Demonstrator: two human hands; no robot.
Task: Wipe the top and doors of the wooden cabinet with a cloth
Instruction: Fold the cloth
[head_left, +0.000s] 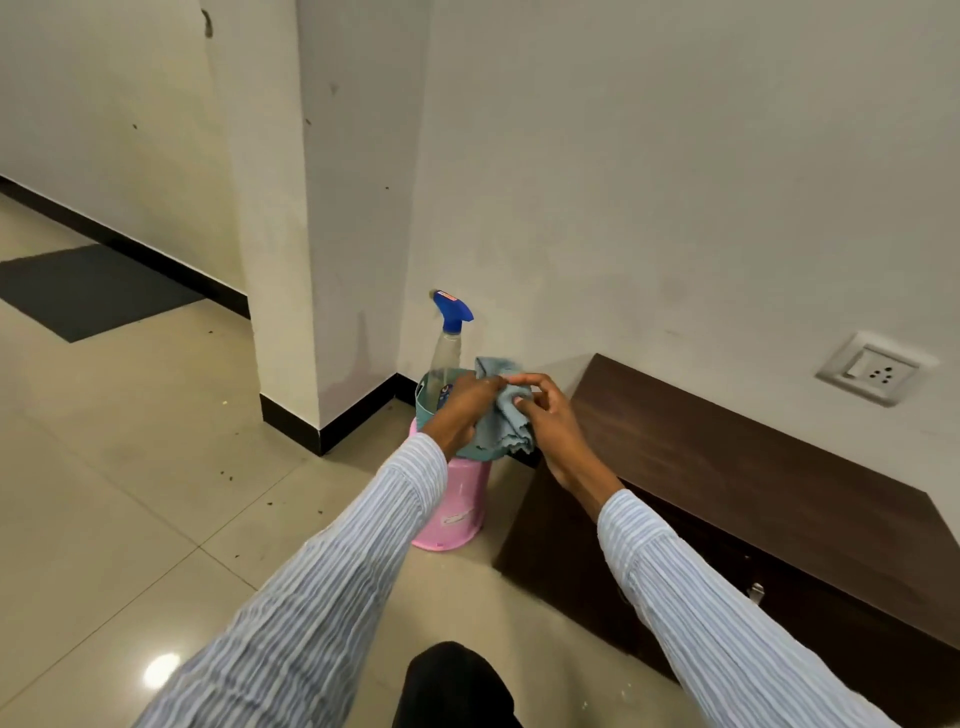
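A low dark wooden cabinet stands against the wall at the right, its doors facing the floor side with a small metal handle. A grey-blue cloth hangs bunched between both hands, above a teal tub. My left hand grips the cloth's left side. My right hand pinches its upper right part with thumb and fingers. Both hands are left of the cabinet's near corner.
A teal tub rests on an upturned pink bucket beside the cabinet. A spray bottle with a blue trigger head stands in the tub. A wall pillar juts out at the left. A socket plate sits on the wall. A dark mat lies far left.
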